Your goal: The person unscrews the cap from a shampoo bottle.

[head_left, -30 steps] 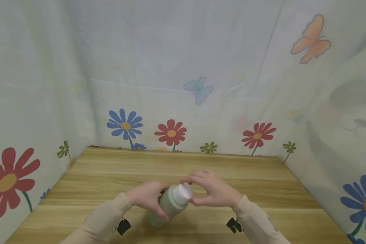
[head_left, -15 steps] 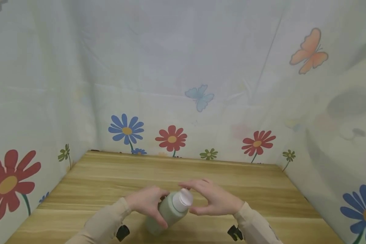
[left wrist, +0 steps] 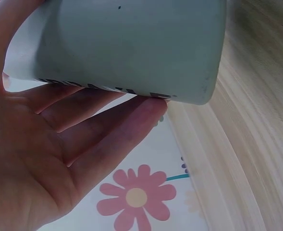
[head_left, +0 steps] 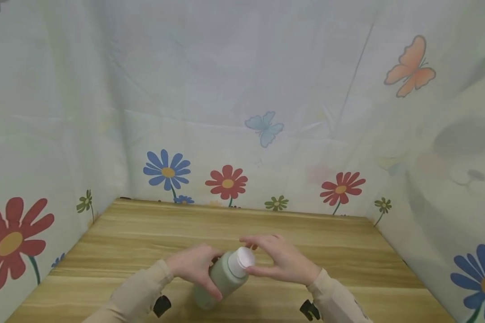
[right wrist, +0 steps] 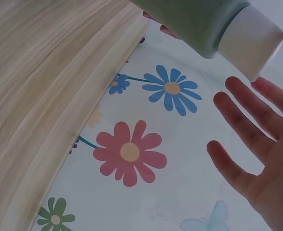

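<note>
A pale green bottle (head_left: 223, 279) with a white cap (head_left: 242, 260) leans to the right above the wooden table. My left hand (head_left: 195, 268) grips its body, thumb on the near side and fingers round the far side. Dark lettering runs along the bottle (left wrist: 131, 53) in the left wrist view, partly hidden by the fingers. At the cap, my right hand (head_left: 284, 261) pinches the rim between thumb and index finger. The right wrist view has those two fingertips on the white cap (right wrist: 251, 42), with the other fingers spread apart from it.
The wooden tabletop (head_left: 178, 224) reaches back to a pale curtain (head_left: 210, 80) printed with flowers and butterflies. Curtain sides also stand to the left and right. A black wrist mount (head_left: 162, 306) sits under the left forearm, another black mount (head_left: 309, 309) under the right.
Half a second ago the right thumb stood slightly off the cap; now it touches it. The left hand keeps its grip. The whole head view has shifted slightly since one second ago.
</note>
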`<move>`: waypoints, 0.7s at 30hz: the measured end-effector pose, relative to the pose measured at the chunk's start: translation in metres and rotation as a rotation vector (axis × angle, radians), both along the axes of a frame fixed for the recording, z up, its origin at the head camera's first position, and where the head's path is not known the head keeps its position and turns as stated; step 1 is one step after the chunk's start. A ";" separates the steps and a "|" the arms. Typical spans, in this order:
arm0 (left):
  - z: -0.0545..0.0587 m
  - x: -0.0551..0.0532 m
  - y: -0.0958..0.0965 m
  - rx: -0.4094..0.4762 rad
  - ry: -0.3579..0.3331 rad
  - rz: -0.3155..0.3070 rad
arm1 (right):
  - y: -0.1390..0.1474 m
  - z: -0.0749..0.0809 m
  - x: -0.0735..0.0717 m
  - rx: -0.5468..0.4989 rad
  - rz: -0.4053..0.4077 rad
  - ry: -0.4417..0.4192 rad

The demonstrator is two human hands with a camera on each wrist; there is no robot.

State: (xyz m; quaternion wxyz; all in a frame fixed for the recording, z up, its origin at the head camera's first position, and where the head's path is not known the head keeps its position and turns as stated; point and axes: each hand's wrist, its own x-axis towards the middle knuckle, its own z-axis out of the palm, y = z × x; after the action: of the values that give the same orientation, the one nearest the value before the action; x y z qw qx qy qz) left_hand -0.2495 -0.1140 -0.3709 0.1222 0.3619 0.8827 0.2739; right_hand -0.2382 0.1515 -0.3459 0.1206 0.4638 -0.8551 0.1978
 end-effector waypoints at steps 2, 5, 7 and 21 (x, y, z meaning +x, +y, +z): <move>0.001 0.000 0.000 -0.003 -0.005 0.003 | 0.000 0.001 -0.001 -0.006 0.001 0.017; 0.004 0.000 0.000 -0.005 -0.010 0.004 | 0.000 0.003 -0.001 -0.002 0.007 0.003; 0.005 0.000 0.000 -0.006 -0.019 0.008 | 0.000 0.005 -0.001 0.009 0.015 -0.011; 0.005 0.004 -0.002 -0.018 -0.042 -0.018 | 0.002 0.011 -0.001 0.097 0.200 0.113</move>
State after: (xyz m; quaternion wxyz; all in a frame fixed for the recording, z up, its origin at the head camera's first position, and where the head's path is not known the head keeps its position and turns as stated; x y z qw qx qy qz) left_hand -0.2452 -0.1160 -0.3658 0.1462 0.3628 0.8790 0.2725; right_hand -0.2391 0.1535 -0.3352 0.1256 0.5625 -0.8050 0.1407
